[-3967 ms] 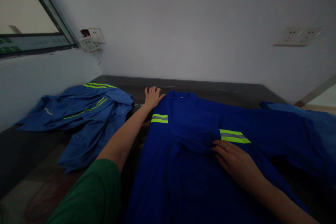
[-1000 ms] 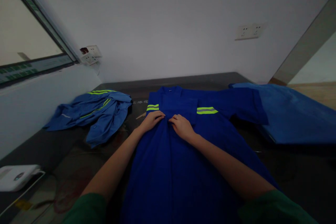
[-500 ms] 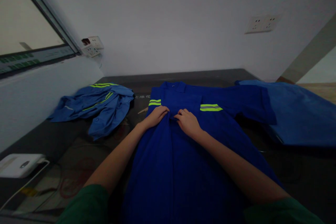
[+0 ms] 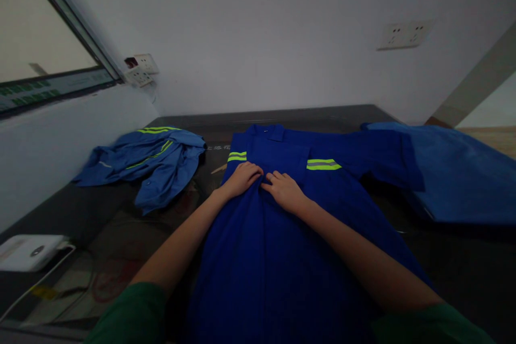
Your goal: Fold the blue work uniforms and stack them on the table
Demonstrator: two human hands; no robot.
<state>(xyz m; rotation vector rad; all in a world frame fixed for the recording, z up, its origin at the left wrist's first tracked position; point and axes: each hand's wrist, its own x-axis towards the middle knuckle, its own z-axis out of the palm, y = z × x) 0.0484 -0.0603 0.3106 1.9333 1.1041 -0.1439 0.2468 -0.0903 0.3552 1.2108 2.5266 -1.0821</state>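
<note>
A: Where does the coat (image 4: 282, 263) lie?

B: It is spread before you on the dark table (image 4: 346, 112), collar (image 4: 276, 132) toward the wall (image 4: 262, 37).

A: And your hands?

B: Your left hand (image 4: 243, 178) pinches its front at the chest; your right hand (image 4: 286, 192) touches just beside. The light is poor, so I cannot tell whether this one also grips.

A: How do you work well here?

B: Hold both sides level and pull gently, so no crease forms.
</note>
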